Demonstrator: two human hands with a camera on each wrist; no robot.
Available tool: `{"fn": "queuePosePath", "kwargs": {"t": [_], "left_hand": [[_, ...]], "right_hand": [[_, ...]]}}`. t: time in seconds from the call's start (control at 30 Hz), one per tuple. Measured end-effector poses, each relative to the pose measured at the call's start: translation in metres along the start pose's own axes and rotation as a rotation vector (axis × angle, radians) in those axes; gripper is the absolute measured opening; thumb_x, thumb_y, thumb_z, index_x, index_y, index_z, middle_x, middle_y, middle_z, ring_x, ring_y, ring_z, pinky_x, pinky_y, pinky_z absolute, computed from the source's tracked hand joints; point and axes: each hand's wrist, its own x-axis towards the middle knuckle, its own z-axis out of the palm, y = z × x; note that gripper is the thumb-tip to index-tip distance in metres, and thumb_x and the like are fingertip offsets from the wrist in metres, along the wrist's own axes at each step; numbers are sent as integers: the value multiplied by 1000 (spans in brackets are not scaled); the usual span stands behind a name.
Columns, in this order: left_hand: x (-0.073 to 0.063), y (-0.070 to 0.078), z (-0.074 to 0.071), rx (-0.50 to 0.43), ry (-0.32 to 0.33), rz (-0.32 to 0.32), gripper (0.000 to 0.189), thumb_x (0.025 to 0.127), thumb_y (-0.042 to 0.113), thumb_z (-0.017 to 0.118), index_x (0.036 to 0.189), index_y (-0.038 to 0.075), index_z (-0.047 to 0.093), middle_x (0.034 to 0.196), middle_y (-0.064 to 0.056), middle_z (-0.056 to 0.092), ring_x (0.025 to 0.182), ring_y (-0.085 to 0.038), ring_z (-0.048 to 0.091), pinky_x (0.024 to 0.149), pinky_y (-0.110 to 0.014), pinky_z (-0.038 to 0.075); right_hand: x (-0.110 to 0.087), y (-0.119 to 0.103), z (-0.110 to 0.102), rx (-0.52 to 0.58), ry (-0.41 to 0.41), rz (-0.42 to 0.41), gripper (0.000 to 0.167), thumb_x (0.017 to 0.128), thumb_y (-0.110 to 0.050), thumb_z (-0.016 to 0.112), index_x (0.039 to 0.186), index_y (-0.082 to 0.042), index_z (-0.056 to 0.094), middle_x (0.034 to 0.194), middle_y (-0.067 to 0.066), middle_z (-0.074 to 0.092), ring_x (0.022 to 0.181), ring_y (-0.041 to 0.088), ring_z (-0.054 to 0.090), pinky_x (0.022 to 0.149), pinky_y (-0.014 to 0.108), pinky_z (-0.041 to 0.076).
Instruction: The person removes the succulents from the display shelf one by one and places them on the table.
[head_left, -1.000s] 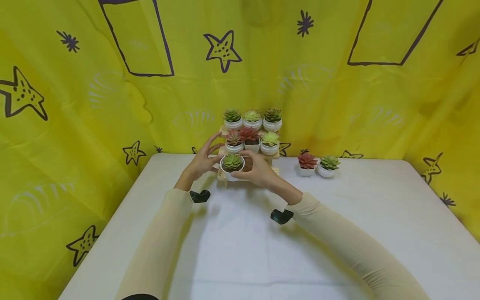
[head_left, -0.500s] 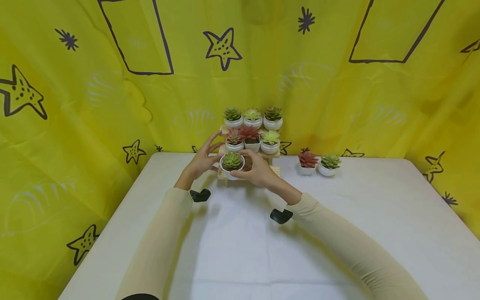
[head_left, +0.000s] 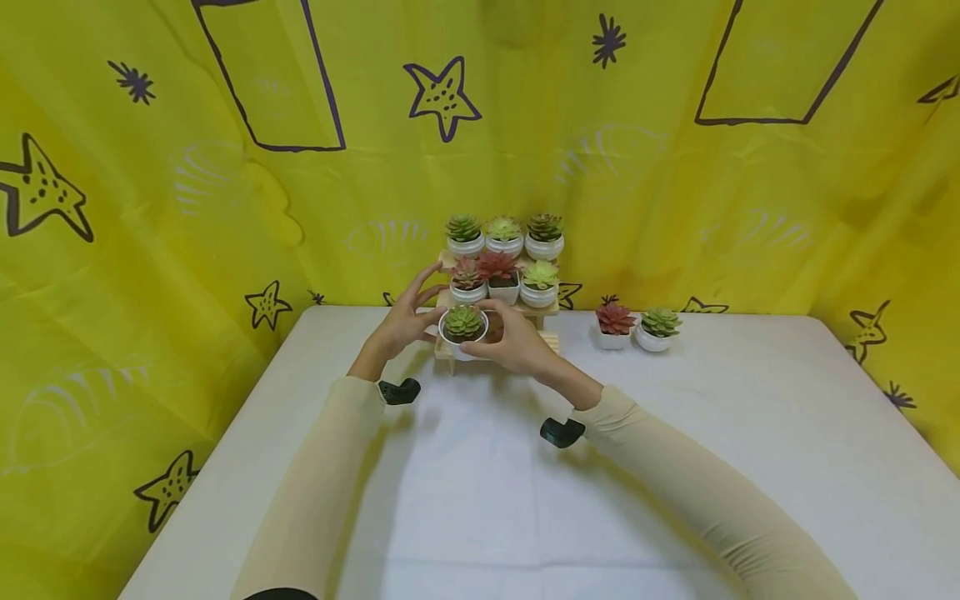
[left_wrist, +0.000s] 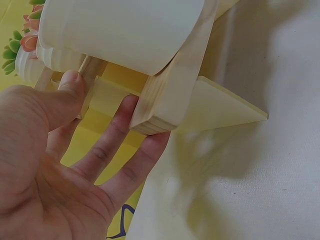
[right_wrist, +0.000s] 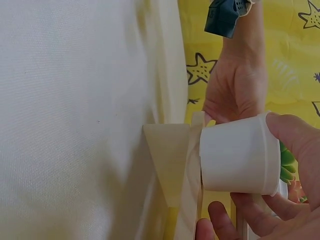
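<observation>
"Head view, left to right: starting where?"

"With the left hand, touching the left end of the stand with fingers spread wide, apparently steadying. Then to the green succulent, at the bottom step's left end, toward the far edge of the tabletop."

"Held how?"

"Pinched near the rim by the right hand. Probably settling into place; calls for squaring the base to the step, then easing the pinch."

"Pointing which way?"

"Leaves upward, nearly upright; squat, with a roughly vertical axis from base to rim."

"Farther right?"

"Just the red succulent and bowl-shaped pot, near the far edge."
</observation>
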Motion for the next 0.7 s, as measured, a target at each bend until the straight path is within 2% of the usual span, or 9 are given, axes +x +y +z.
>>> {"fn": "queuePosePath", "kwargs": {"t": [0.17,0.47,0.7], "left_hand": [[0,1,0,1,1,-1,78,104,3,58,160,47,25,162,-9,38,131,-44,55,77,-58,59],[0,-1,0,13,-4,2,78,105,2,57,162,44,23,162,-10,38,117,-46,63,73,-51,60],[-1,1,0,39,6,-1,79,105,4,57,161,46,22,163,-11,37,114,-45,65,79,-59,58]], "right_hand": [[0,0,-1,-21,7,-21,70,87,-25,86,144,-6,50,125,15,67,112,29,66,95,43,54],[-2,0,-7,-54,15,-67,69,84,-24,88,141,-2,54,119,16,70,107,29,69,89,39,57],[-6,-5,-16,-49,-27,-77,73,85,-26,87,145,-5,51,121,14,67,110,28,67,91,38,56]]}}
